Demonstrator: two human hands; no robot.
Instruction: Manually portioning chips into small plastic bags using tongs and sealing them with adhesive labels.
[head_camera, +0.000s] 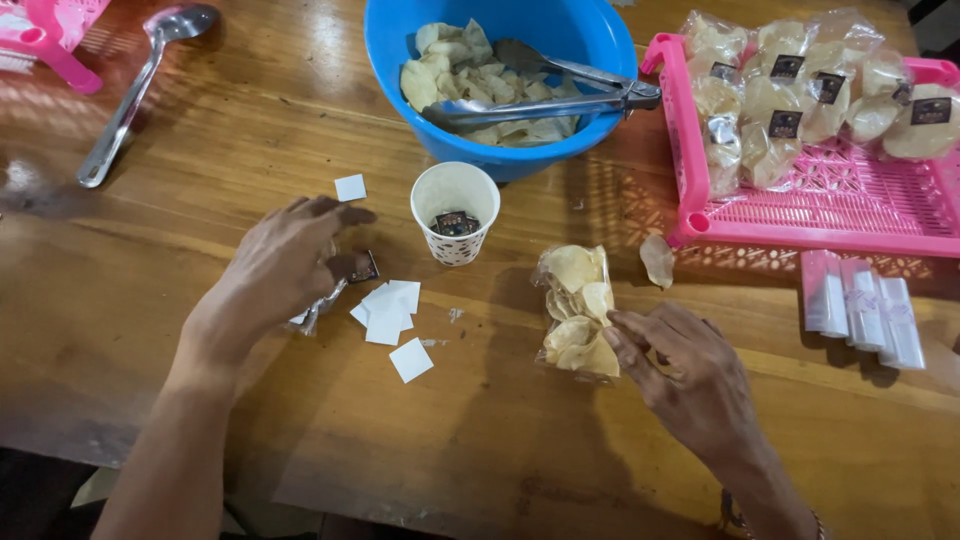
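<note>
Item 1 — left hand (285, 265), centre left of the frame: I see it curled loosely over a crumpled clear wrapper (318, 308), fingertips pinching a small dark label (365, 267); the grip looks light.

Item 2 — right hand (690, 375), lower right: fingers half spread, tips resting on the edge of a clear bag of pale chips (577, 310) lying flat at centre, probably to steady it; nothing is enclosed in the hand.

Item 3: white paper squares (390, 318) between the 2 hands; a paper cup (455, 212) of dark labels just above them, within easy reach.

Item 4: blue bowl (400, 60) of chips with metal tongs (560, 95), top centre; pink tray (800, 225) of filled bags, upper right.

Surface: a glossy brown wooden table (480, 440); no room visible.
</note>
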